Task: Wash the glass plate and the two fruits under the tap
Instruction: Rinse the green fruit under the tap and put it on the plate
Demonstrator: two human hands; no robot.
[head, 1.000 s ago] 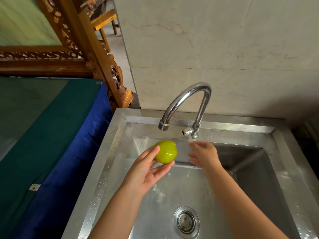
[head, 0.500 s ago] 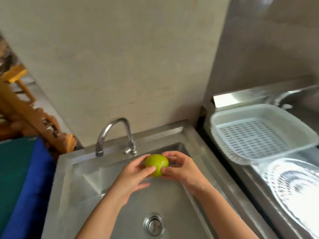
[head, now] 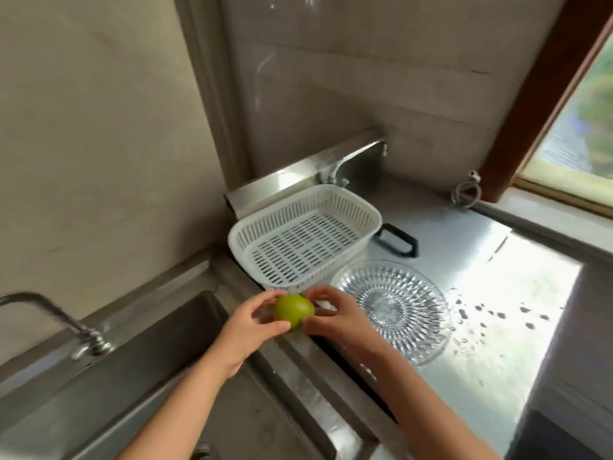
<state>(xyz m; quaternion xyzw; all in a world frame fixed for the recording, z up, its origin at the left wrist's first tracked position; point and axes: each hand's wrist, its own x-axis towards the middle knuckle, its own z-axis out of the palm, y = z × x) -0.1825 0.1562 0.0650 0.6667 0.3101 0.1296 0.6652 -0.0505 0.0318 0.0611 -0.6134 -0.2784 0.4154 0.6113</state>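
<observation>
A round green fruit (head: 293, 310) is held between both hands above the sink's right rim. My left hand (head: 247, 330) grips its left side and my right hand (head: 335, 318) grips its right side. The cut-glass plate (head: 398, 305) lies flat on the steel counter just right of my right hand. The curved tap (head: 49, 318) stands at the far left over the sink (head: 139, 376); no water stream shows. I see only this one fruit.
A white slotted plastic basket (head: 305, 237) sits behind the plate against the wall. A black handle (head: 398, 242) lies on the counter (head: 514, 293), which carries water drops. A window with a brown frame (head: 547, 94) is at the right.
Both hands have carried the fruit from under the tap rightward to the sink's right edge, near the plate. My view has swung right, so the tap is now at the far left.
</observation>
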